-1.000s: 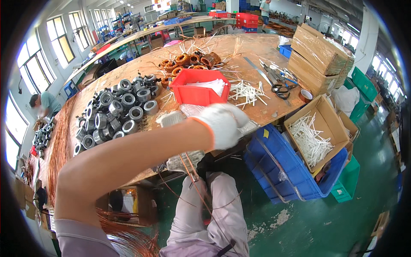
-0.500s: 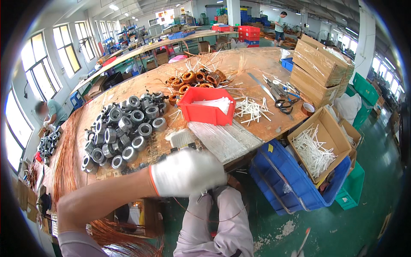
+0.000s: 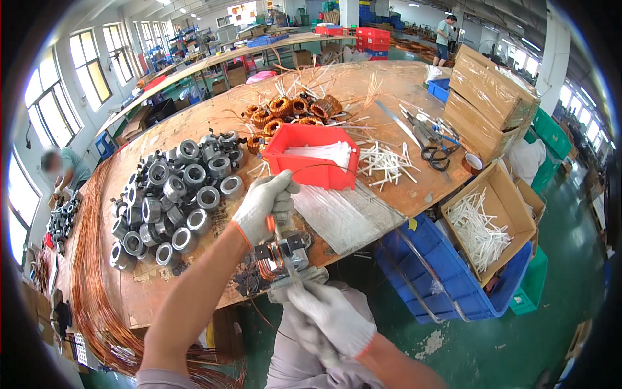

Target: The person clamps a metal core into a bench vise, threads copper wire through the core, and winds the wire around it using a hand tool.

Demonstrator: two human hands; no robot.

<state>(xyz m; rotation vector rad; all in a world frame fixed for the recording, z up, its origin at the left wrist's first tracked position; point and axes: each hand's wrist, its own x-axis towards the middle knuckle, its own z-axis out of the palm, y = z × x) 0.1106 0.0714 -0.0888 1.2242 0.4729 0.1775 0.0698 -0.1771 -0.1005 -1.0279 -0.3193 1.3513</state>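
My left hand (image 3: 262, 202), in a white glove, is closed near the table's front edge. A thin copper wire (image 3: 317, 165) arcs rightward from its fingertips across the red bin. Below it, a ring core partly wound with copper wire (image 3: 267, 266) sits in a metal clamp (image 3: 299, 256) at the edge. My gloved right hand (image 3: 330, 312) is closed in front of the clamp, over my lap. Its fingers hold the lower end of a slim rod-like tool (image 3: 287, 262) that slants up across the core. An orange end (image 3: 271, 223) shows beside my left hand.
Bare grey ring cores (image 3: 175, 191) are heaped at left, beside long copper wires (image 3: 97, 259). Wound copper coils (image 3: 282, 107) lie behind the red bin (image 3: 311, 170). White sleeves (image 3: 385, 162), scissors (image 3: 435, 159) and tape (image 3: 472, 163) are at right. A blue crate (image 3: 414, 279) stands beside the table.
My left hand has moved up and left from in front of the clamp, uncovering the core. My right hand has come into view with the slim tool. The view has shifted slightly.
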